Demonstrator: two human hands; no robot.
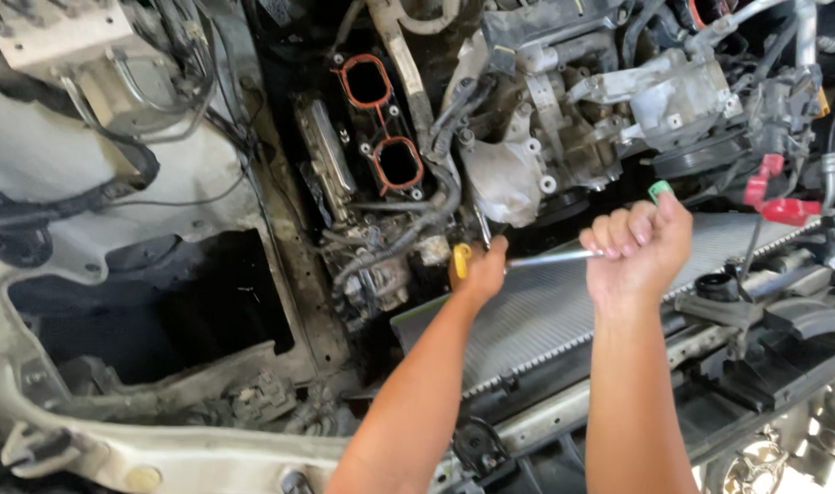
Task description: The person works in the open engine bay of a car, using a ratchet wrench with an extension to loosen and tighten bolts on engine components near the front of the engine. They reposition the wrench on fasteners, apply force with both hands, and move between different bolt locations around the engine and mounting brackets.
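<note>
Reaching over the radiator (564, 302), both hands clamp one ratchet wrench (550, 259): left hand (480, 270) at its head, right hand (639, 240) fisted around the handle.

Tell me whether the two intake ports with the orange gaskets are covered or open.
Open. Both intake ports show as dark bare holes inside their orange gaskets, with nothing bolted over them; the right hand and left hand work lower down.

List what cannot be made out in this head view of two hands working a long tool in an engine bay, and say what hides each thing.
- Tool head and fastener: head view, hidden behind the left hand and dark hoses.
- Handle end of the ratchet: covered by the right hand; only a green tip shows.
- Yellow piece at the left hand: mostly hidden by fingers, kind unclear.
- Recess below the radiator: too dark.
</note>
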